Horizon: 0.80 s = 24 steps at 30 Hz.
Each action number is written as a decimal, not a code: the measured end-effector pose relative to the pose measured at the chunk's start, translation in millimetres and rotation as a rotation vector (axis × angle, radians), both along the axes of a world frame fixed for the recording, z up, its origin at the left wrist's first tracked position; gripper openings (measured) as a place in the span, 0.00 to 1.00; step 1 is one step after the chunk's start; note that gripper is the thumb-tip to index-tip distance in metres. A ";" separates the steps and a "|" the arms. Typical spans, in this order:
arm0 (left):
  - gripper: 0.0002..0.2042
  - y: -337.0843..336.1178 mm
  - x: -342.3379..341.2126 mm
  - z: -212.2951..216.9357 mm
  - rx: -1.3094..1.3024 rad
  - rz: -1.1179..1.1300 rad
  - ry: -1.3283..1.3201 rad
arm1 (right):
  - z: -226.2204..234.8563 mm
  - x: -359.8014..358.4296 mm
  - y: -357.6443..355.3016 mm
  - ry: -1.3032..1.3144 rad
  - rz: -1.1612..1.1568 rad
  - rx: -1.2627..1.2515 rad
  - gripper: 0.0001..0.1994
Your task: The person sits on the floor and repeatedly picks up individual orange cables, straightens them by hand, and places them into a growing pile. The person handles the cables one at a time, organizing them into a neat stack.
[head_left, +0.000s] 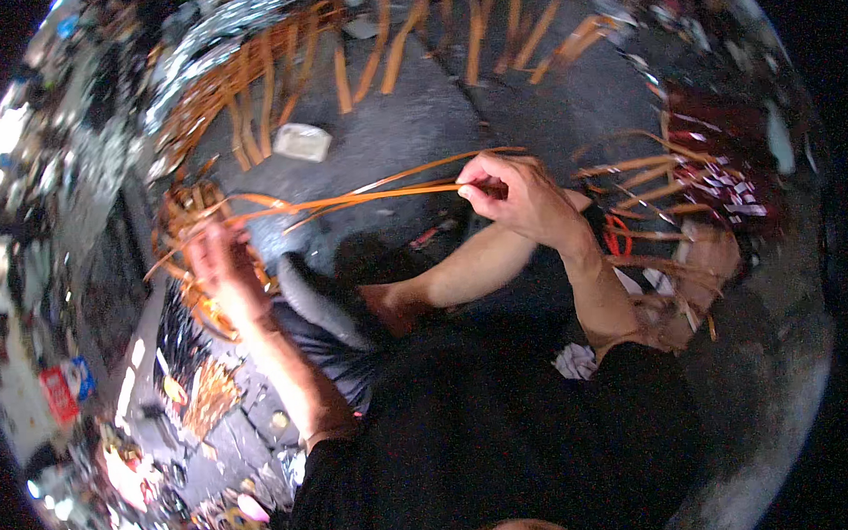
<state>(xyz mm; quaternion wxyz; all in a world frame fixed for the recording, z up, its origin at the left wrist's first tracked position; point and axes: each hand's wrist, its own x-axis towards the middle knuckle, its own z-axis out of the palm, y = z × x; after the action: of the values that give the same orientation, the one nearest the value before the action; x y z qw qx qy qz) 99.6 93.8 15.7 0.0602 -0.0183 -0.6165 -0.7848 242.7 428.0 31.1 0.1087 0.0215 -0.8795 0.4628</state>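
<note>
My right hand pinches the end of several long orange-brown cane strips that stretch leftward across the grey floor. My left hand, blurred, is held against a coiled bundle of the same strips at the left, fingers curled about them. The strips run taut between both hands. My bare leg and foot lie below them, with a grey cloth over the knee.
Many more cane strips fan out on the floor at the top, and a loose pile lies at the right. A small whitish block rests on the floor. Clutter and shiny foil-like material fill the left side.
</note>
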 end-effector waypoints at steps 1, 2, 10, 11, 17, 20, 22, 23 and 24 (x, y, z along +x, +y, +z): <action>0.10 -9.5 -4.3 -2.0 -0.022 0.025 -0.048 | -0.5 8.0 12.6 0.014 -0.021 -0.001 0.06; 0.10 -21.1 -10.0 -9.4 -0.007 -0.004 -0.039 | 5.2 15.3 22.7 -0.035 -0.046 0.041 0.06; 0.20 25.0 4.4 -44.9 -0.394 -0.335 -0.294 | -34.3 14.5 110.3 -0.112 -0.178 0.173 0.12; 0.20 27.8 9.7 -45.8 -0.580 -0.375 -0.371 | -58.8 14.8 136.3 -0.090 -0.196 0.323 0.14; 0.17 34.1 17.4 -43.7 -0.504 -0.635 -0.333 | -149.4 -30.7 232.9 -0.371 -0.494 0.450 0.17; 0.16 53.8 17.0 -41.4 -0.486 -0.639 -0.311 | -195.6 -53.2 257.6 -0.293 -0.558 0.657 0.17; 0.16 59.0 19.4 -41.1 -0.498 -0.644 -0.299 | -206.8 -66.5 264.1 -0.200 -0.538 0.786 0.18; 0.16 60.3 19.9 -41.4 -0.498 -0.669 -0.275 | -207.8 -70.5 268.1 -0.155 -0.526 0.852 0.18; 0.16 62.4 20.5 -40.6 -0.504 -0.673 -0.265 | -207.5 -70.7 274.5 -0.156 -0.529 0.869 0.15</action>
<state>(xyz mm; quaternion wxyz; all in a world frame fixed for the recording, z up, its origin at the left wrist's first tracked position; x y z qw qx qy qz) 120.1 156.2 -24.9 -0.2847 -0.1313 -0.7507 -0.5815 172.0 702.6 -176.5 0.1371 -0.1930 -0.9715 0.0116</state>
